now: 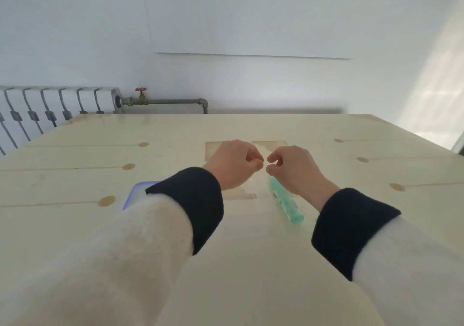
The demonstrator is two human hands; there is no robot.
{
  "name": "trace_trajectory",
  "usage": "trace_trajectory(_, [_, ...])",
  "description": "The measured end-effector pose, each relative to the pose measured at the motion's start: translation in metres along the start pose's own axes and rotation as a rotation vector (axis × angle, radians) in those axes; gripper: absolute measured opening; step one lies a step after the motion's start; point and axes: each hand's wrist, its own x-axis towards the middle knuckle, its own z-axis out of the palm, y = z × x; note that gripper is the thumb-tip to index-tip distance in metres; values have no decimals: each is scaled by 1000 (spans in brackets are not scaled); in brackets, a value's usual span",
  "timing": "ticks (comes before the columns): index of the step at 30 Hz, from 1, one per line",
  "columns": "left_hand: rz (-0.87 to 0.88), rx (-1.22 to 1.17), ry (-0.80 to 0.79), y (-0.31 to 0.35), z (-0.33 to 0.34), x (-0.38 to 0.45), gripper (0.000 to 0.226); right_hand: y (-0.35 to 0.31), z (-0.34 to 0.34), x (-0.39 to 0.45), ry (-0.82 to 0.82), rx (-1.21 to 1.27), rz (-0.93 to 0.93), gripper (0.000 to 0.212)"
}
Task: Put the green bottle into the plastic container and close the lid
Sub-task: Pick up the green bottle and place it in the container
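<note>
Above the middle of the table (251,263), both hands curled and holding nothing: left hand (232,165) and right hand (295,168) raised side by side, fingertips bent inward and nearly meeting, no object visible between them. Likely a ready posture ahead of the first reach, with neither task item yet touched. Just below the right hand, lying flat on the tabletop and angled toward the near right, the green bottle (286,203), its far end hidden behind the right wrist; placed within easy reach of that hand, so probably the one to pick it up. Beneath the left forearm, only a blue-rimmed corner of the plastic container (136,192) showing, most of it covered by the sleeve, so lid position hard to judge — possibly on already. Bottle and container well apart, one under each arm. Forearms extended forward and converging, wrists level, dark cuffs at the wrist ends of pale sleeves. Farther back, a radiator (50,109) against the wall.
</note>
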Motion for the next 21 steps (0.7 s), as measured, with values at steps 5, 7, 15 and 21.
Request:
trace_trajectory(5, [10, -5, -63, 10, 16, 9, 23, 31, 10, -4, -15, -21, 81, 29])
trace_trajectory(7, [13, -2, -88, 13, 22, 12, 24, 40, 14, -7, -29, -31, 134, 37])
trace_trajectory(15, [4, -4, -140, 16, 36, 20, 24, 57, 26, -21, -155, -82, 244, 43])
trace_trajectory(21, [-54, -48, -166, 10, 39, 18, 21, 58, 34, -20, -197, -80, 298, 37])
